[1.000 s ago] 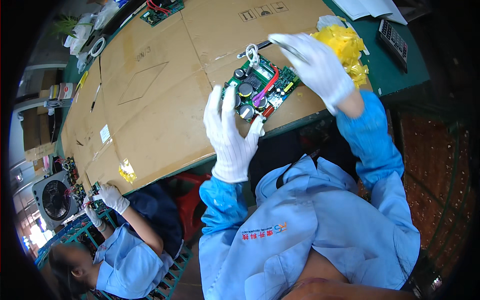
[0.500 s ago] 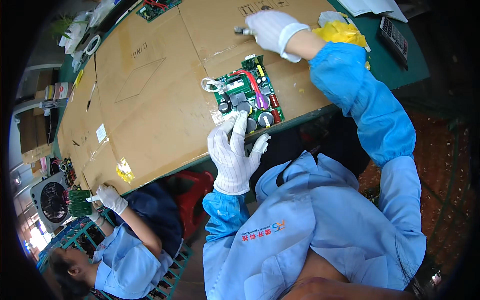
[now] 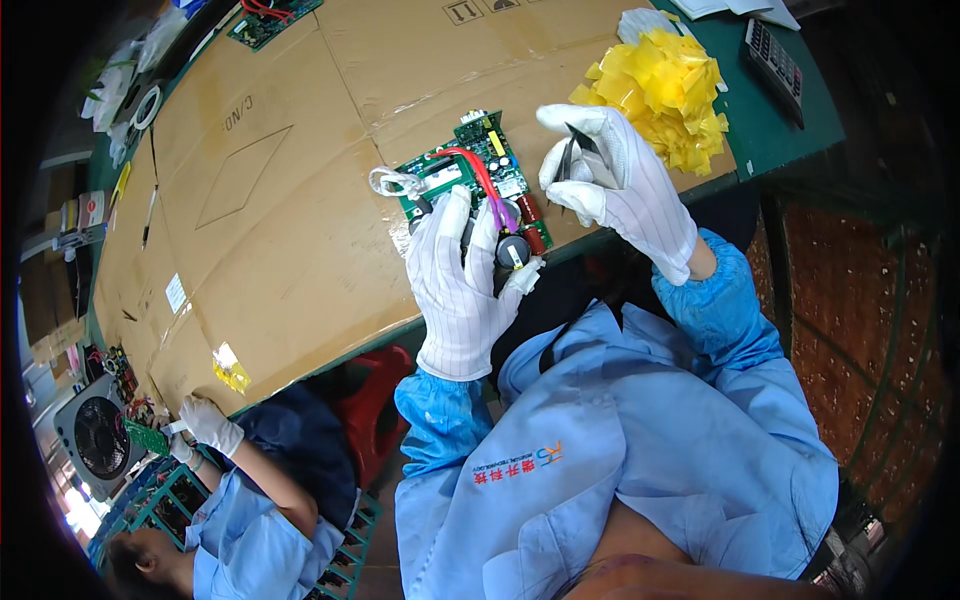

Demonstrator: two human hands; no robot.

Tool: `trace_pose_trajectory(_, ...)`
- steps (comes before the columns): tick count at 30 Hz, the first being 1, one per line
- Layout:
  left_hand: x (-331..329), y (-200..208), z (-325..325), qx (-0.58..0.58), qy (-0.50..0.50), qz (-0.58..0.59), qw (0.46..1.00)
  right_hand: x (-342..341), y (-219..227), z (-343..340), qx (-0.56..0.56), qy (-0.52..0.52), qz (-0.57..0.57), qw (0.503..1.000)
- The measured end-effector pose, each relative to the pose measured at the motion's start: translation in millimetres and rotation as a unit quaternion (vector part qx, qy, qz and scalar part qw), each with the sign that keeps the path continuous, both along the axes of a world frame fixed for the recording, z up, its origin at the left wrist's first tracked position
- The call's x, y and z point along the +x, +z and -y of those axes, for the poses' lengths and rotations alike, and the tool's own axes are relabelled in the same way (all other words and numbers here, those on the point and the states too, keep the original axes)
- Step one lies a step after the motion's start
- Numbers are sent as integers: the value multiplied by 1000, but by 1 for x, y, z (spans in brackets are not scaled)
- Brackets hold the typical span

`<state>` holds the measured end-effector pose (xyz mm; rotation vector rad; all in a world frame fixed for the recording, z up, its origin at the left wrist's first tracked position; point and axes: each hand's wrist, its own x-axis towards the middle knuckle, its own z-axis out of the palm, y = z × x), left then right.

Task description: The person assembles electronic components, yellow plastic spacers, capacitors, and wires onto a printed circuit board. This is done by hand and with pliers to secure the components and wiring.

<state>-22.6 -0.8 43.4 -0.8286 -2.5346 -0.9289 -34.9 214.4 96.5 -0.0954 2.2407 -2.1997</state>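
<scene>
A green circuit board (image 3: 432, 178) lies near the table's front edge, with red and purple wires, a coiled white cable and round black capacitors on it. My left hand (image 3: 462, 290), in a white striped glove, rests its spread fingertips on the board's components and hides some of them. Just right of the board, my gloved right hand (image 3: 632, 185) is closed around dark, pointed tweezers (image 3: 568, 158); their tips are partly hidden by the fingers.
Yellow film pieces (image 3: 665, 95) are heaped at the right, near a calculator (image 3: 775, 72). Another circuit board (image 3: 270, 22) lies at the far left edge. Cardboard (image 3: 290, 230) covers the table. At lower left, a co-worker's gloved hand (image 3: 212, 425) is near a small green board (image 3: 147, 437).
My right hand has come back toward me from the far side of the table with the tweezers, uncovering the yellow heap. My left hand stays on the board, its fingers shifted slightly.
</scene>
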Motion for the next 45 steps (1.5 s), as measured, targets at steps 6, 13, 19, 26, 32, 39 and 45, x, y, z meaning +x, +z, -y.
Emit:
trace_pose_trajectory(6, -1, -6, -2, 15, 2, -2, 1000, 4, -17, -12, 179, -11, -43, 983)
trace_pose_trajectory(13, -4, -12, -1, 36, 1, -14, 999, 4, -5, -23, 371, 27, -199, 907)
trace_pose_trajectory(19, -3, -12, -2, 30, 7, -15, 999, -1, 8, -7, 273, 81, -219, 933)
trace_pose_trajectory(26, -3, -13, 0, 33, -1, -17, 999, 5, 1, -7, 230, 109, -70, 965)
trace_pose_trajectory(32, -3, -12, 0, 19, 3, -8, 1000, 10, -13, 6, -28, 11, 22, 999)
trace_pose_trajectory(39, -4, -14, 1, 24, -2, -25, 999, 3, -33, 8, 206, 114, -150, 960)
trace_pose_trajectory(45, -8, -23, 5, 41, -15, -49, 998, -10, -32, 9, 207, 112, -189, 953)
